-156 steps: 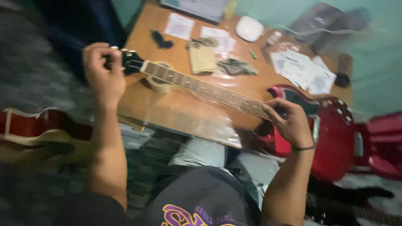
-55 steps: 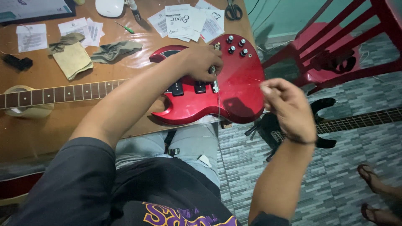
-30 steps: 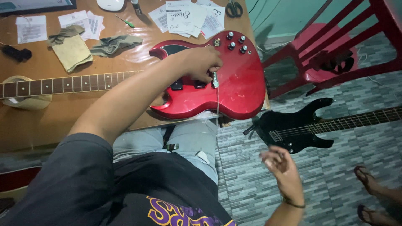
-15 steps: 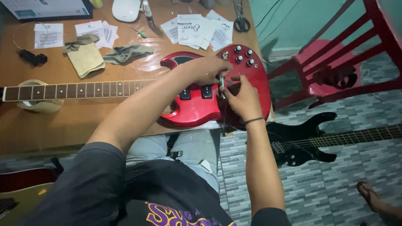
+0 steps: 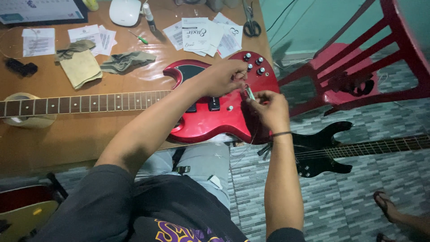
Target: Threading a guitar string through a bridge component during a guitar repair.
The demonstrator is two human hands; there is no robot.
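Head view: red guitar [image 5: 215, 121] flat on counter [image 5: 80, 139], frame centre. Left hand [image 5: 224, 77] on guitar body, fingers curled near bridge. Right hand [image 5: 268, 110] just beside, fingers pinching small silvery part [image 5: 250, 93]. Black guitar [image 5: 322, 148] on floor, right.

A guitar [image 5: 210, 118] lies across the desk [image 5: 80, 143] before me, papers [image 5: 201, 33] and scissors [image 5: 251, 24] behind it, a chair [image 5: 358, 76] right, another guitar [image 5: 331, 150] on the floor.

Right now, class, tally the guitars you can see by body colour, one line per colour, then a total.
Red, on the table under both hands: 1
Black, on the floor: 1
Red and yellow, partly visible at bottom left: 1
Total: 3
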